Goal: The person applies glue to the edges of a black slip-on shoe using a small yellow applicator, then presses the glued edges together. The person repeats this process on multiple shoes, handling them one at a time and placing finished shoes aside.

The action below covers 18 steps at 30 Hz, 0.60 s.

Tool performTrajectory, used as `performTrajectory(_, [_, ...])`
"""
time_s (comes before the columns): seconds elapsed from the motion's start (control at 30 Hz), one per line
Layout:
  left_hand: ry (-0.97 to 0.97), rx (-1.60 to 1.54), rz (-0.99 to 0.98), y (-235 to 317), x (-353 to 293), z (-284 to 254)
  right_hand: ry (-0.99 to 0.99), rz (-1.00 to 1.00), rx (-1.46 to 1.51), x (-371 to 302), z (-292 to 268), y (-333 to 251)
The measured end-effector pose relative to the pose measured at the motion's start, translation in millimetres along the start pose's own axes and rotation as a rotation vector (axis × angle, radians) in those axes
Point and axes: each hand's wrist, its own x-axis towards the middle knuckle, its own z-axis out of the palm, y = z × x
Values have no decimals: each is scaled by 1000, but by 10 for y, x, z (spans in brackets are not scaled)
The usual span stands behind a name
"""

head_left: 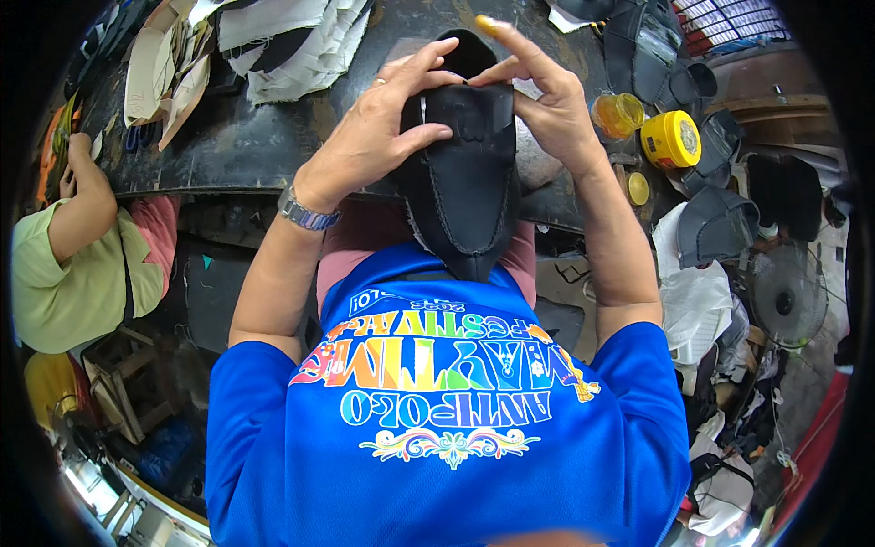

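Your left hand [387, 118] comes in from seven o'clock, its wrist with the metal-banded watch [307, 212] bent toward one o'clock, its thumb laid flat on the black stitched shoe upper [469, 173]. Your right hand [545, 102] arches in from four o'clock, one yellow-tipped finger raised clear toward eleven. Both hands grasp the upper's edge, fingertips nearly meeting. It sits at twelve o'clock before you, toe toward six, with a yellow tub [670, 140] at two.

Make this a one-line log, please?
left hand: touching black shoe upper | right hand: touching same upper | nearby: yellow tub
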Motion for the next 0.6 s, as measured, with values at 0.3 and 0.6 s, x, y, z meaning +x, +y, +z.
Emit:
performTrajectory(0.3, [-35, 223, -17, 110, 10, -59, 189, 222, 364, -218, 39, 52])
performTrajectory(0.6, [45, -276, -104, -4, 2, -38, 426, 280, 39, -338, 161, 30])
